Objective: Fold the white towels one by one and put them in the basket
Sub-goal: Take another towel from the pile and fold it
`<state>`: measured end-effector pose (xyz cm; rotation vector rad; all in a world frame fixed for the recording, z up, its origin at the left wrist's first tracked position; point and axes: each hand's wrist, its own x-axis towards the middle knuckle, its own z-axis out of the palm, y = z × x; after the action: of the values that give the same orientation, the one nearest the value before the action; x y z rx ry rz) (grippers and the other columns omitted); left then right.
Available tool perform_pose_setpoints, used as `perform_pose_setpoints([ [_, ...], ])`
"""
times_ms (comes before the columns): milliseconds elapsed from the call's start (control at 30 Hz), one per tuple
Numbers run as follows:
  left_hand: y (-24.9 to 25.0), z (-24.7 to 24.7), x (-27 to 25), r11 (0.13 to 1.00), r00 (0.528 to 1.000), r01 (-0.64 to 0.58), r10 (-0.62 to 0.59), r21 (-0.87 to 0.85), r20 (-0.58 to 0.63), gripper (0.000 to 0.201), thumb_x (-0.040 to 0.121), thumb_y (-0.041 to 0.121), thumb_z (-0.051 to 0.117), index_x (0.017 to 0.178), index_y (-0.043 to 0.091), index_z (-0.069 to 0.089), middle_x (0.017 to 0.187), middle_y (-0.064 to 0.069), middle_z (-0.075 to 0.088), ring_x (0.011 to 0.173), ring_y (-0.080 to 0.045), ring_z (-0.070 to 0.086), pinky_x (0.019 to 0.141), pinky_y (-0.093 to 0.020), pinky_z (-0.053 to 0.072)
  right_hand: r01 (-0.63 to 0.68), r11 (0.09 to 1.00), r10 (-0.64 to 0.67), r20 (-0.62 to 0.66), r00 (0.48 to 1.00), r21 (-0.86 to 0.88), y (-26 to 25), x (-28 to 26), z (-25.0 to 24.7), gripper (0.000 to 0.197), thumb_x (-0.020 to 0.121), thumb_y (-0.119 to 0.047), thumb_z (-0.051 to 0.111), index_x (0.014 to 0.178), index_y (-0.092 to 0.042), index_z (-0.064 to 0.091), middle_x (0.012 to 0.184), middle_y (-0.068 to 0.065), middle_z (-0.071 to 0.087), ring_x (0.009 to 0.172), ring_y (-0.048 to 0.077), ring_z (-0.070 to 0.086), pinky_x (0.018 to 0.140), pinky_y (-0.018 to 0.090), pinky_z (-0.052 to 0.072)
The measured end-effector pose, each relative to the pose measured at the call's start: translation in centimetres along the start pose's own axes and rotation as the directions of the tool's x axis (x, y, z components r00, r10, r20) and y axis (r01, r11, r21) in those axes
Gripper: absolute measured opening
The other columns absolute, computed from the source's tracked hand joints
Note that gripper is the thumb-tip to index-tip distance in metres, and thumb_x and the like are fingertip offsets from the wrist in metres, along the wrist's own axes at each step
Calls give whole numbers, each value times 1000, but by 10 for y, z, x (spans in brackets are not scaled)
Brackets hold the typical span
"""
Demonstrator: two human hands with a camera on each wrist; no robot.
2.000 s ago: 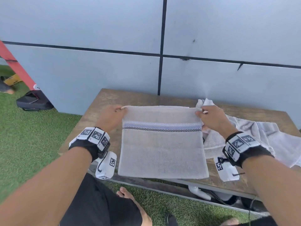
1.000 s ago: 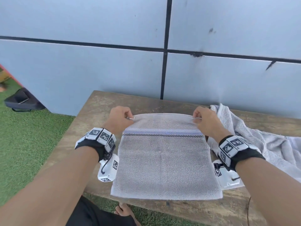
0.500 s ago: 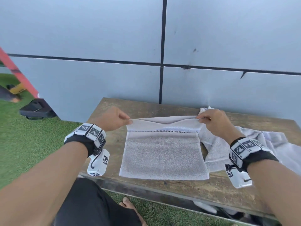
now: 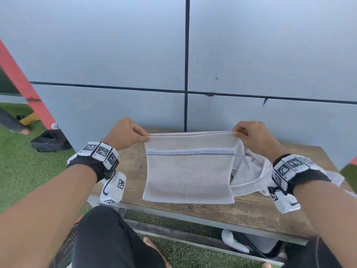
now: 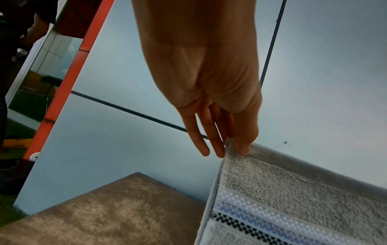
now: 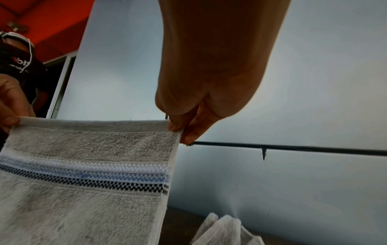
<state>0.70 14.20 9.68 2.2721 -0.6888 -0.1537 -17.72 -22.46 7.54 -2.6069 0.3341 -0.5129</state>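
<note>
Standing against grey panelled wall (image 4: pixel 251 55), wooden table (image 4: pixel 251 211); each grip pinching towel (image 4: pixel 188 176) corner.

Looped terry cloth towel (image 4: pixel 188 171); worn, matt wood table (image 4: pixel 251 211).

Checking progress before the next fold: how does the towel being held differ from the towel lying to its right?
The held towel hangs flat and smooth, pinched at its top corners by the left hand and right hand; the other towel lies crumpled on the table, untouched. The held towel shows a blue and black checked band; none shows on the crumpled one. Both are white terry.
</note>
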Motion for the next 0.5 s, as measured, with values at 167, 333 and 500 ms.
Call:
perform_pose_setpoints([
  [167,11,-15,-8,1000,999,-26,25,-11,-36,7,74,12,86,76,17,81,62,17,72,57,11,59,61,-5,42,43,999,-43,-19,999,-1,-16,-4,-18,9,89,-2,67,87,-10,72,79,1,69,78,21,63,69,17,42],
  [333,14,-28,-15,999,998,-52,52,-6,-31,8,75,8,85,74,15,81,60,10,72,54,5,59,60,-7,45,64,998,-63,-44,997,24,-27,-4,-31,16,87,-1,68,83,-17,67,79,-2,68,76,16,63,72,11,46],
  [500,19,-35,-12,999,996,-51,52,12,-75,9,73,5,86,72,12,80,62,1,73,59,-7,62,62,-14,48,53,998,-54,-43,998,-25,-37,6,-37,13,90,-2,66,96,-11,74,87,6,71,82,21,64,83,30,51],
])
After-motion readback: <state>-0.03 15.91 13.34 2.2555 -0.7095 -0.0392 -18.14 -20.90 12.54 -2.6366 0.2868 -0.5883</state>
